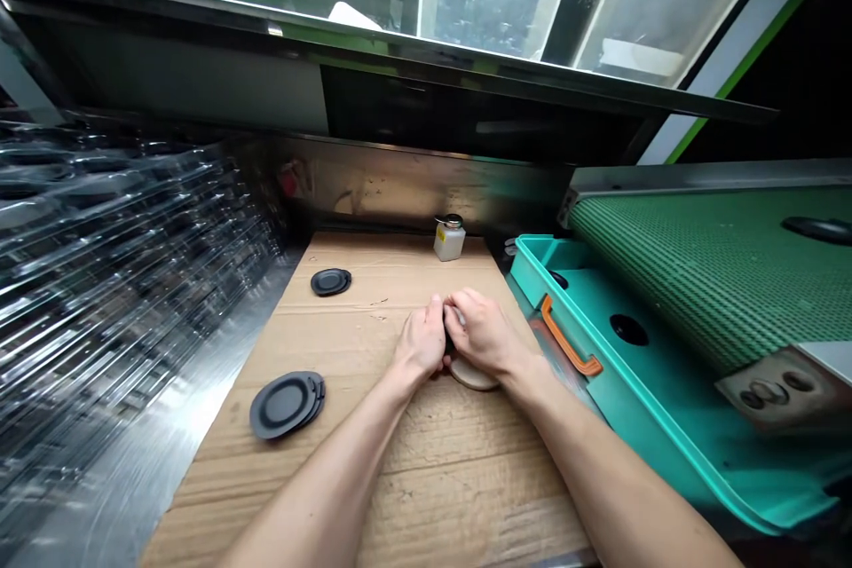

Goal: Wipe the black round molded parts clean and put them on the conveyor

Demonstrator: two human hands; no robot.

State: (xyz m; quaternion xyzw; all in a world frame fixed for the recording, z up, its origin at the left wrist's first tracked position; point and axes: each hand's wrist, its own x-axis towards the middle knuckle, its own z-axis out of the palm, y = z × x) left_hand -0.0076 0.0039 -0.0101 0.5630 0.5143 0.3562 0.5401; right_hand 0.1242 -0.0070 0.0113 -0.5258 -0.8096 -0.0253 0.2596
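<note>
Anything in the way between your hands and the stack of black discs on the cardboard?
Nothing visible: only bare cardboard lies between the left hand and the stack of black discs.

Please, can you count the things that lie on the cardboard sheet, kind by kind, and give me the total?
Single black round disc: 1
Stack of black round discs: 1 (discs inside it too hidden to count)
Small white bottle with black cap: 1
Pale tan round disc: 1
Total: 4
</note>
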